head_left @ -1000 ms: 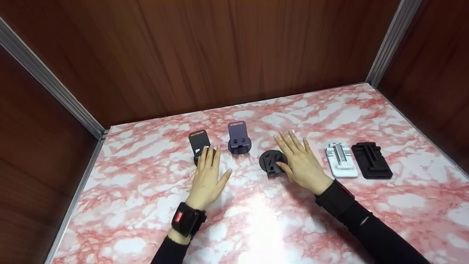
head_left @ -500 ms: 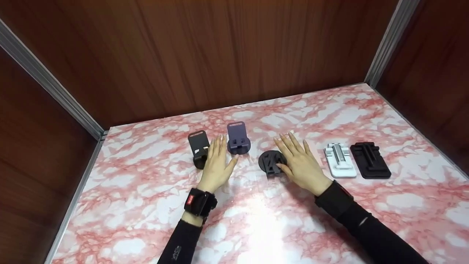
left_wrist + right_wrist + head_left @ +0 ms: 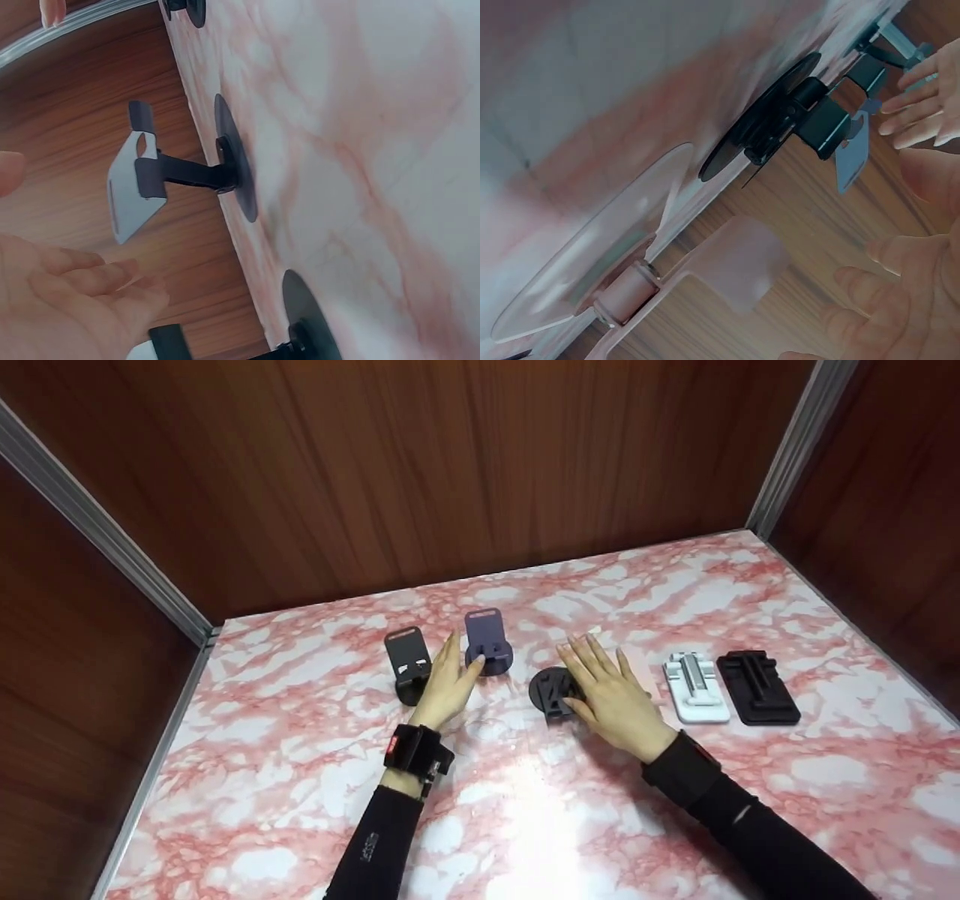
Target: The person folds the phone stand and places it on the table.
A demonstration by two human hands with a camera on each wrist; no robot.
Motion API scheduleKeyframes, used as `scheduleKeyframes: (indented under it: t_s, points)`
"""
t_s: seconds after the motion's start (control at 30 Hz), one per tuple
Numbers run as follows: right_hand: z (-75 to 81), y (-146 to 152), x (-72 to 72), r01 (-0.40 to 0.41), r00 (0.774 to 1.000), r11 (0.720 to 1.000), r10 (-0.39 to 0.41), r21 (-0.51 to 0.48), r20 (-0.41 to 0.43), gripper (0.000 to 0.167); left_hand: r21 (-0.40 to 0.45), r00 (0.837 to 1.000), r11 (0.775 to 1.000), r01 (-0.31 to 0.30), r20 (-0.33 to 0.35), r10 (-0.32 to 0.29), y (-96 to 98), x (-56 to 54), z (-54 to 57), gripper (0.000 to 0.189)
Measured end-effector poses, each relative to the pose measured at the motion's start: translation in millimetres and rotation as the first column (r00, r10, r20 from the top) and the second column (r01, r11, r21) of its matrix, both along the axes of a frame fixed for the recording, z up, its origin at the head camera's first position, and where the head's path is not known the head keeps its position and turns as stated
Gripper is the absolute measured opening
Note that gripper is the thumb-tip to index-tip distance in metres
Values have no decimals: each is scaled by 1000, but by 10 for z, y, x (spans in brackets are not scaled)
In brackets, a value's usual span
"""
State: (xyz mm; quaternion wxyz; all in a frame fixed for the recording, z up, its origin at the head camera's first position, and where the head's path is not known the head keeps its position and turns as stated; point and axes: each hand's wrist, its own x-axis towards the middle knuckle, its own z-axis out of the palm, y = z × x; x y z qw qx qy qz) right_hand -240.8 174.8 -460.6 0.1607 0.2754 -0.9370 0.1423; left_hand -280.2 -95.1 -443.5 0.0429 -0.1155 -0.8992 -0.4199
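Note:
My left hand (image 3: pixel 448 688) reaches between a black phone stand (image 3: pixel 406 654) and a purple phone stand (image 3: pixel 484 628), fingers extended. In the head view its thumb overlaps the purple stand's lower part. The left wrist view has a gap between that hand (image 3: pixel 71 300) and the purple stand (image 3: pixel 238 161), which stands on its round base. My right hand (image 3: pixel 616 701), fingers spread, is over a low black stand (image 3: pixel 551 697) and a pink stand (image 3: pixel 642 669), partly covering both. Seen from the right wrist, the pink stand (image 3: pixel 739 262) is apart from the fingers.
To the right lie a white folded phone stand (image 3: pixel 699 690) and a black folded one (image 3: pixel 759 690), side by side. A pink marbled tabletop (image 3: pixel 300 780) carries everything. Wood-grain panels (image 3: pixel 480 472) rise behind and at both sides, with metal strips at the corners.
My left hand has moved right, from over the left black stand to beside the purple one, and turned so its thumb overlaps it. My right hand has barely shifted.

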Motion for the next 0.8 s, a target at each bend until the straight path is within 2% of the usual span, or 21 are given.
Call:
scheduleKeyframes:
  t_s: [0.17,0.3,0.43,0.6,0.8]
  points:
    - [2,1,9,-7,1000,1000,7,8,15,71,62,999,998,-18,39,16,32,-68,-26,69]
    - [-6,-7,7,-14,1000,1000,14,5,10,71,80,997,996,-43,74,37,57,-118,-38,68]
    - [-15,-13,3,-15,1000,1000,15,-6,5,71,124,995,990,-67,76,57,61,-180,-58,65]
    - [-14,-16,4,-12,1000,1000,12,-3,9,71,239,992,965,-103,98,82,52,-242,-75,59]
    - [-17,-14,16,-5,1000,1000,5,8,24,72,289,988,948,-136,106,109,90,-278,-106,54]
